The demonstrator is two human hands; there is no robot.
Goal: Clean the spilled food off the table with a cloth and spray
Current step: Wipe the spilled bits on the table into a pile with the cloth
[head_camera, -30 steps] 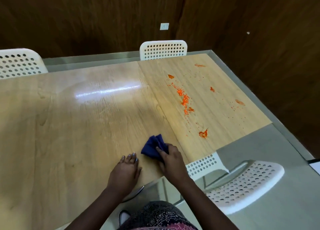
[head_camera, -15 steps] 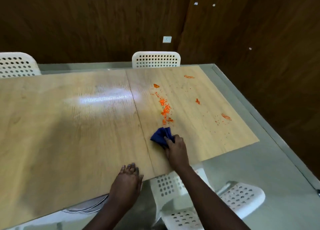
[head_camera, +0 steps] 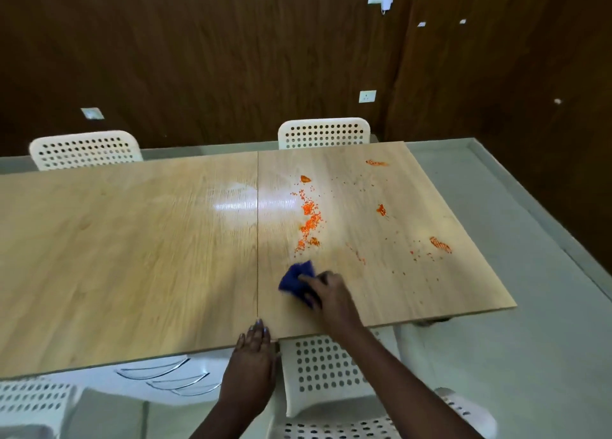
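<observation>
At nine o'clock a white perforated chair (head_camera: 84,150) shows only its backrest above the far edge of the wooden table (head_camera: 132,256); its seat is hidden behind the tabletop. At seven o'clock another white chair (head_camera: 31,405) is cut off by the frame's corner, and curved metal bars (head_camera: 172,377) show beneath the near table edge. The left hand (head_camera: 253,356) lies flat at six o'clock, its straight fingers resting on the near table edge by the seam between the two panels. Just right of it, a white chair back (head_camera: 323,372) stands below the edge, partly covered by the right forearm. The right hand (head_camera: 331,294) grips a bunched blue cloth (head_camera: 298,279) and presses it on the table; both are motion-blurred, and the hand covers the cloth's near part. Toward twelve o'clock from the cloth lies the orange spilled food (head_camera: 309,218), with scattered smears out to two o'clock. A fourth chair (head_camera: 324,134) stands at twelve. White wall sockets (head_camera: 367,96) carry no legible writing.
</observation>
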